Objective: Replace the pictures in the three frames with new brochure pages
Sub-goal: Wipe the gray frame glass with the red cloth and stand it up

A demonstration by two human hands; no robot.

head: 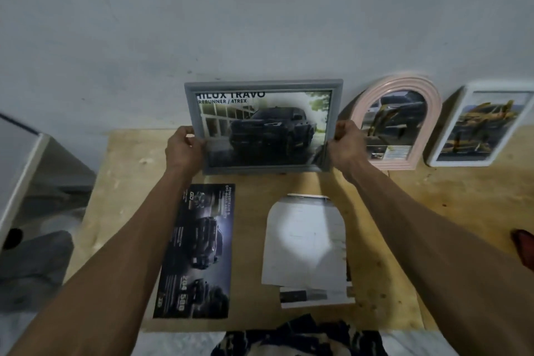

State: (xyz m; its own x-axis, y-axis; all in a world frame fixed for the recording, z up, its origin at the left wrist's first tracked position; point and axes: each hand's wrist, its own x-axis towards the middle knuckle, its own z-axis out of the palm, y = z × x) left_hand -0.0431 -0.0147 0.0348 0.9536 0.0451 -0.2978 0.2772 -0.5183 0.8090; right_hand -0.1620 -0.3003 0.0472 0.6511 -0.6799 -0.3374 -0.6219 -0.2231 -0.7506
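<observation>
A grey rectangular frame point(260, 85) with a dark pickup brochure page inside stands upright against the wall at the back of the wooden board. My left hand point(182, 150) grips its left edge and my right hand point(345, 145) grips its right edge. To its right lean a pink arched frame point(362, 107) and a white rectangular frame point(462, 113), each with a car picture. A dark brochure page point(199, 251) lies flat in front, under my left forearm. Beside it lies a pile of pale removed sheets point(306, 246), the top one arch-shaped.
The wooden board point(404, 211) ends at a pale wall behind. A grey box-like object point(26, 176) stands off the board's left edge. Something red point(523, 246) shows at the right edge. Dark patterned cloth point(300, 338) lies at the near edge.
</observation>
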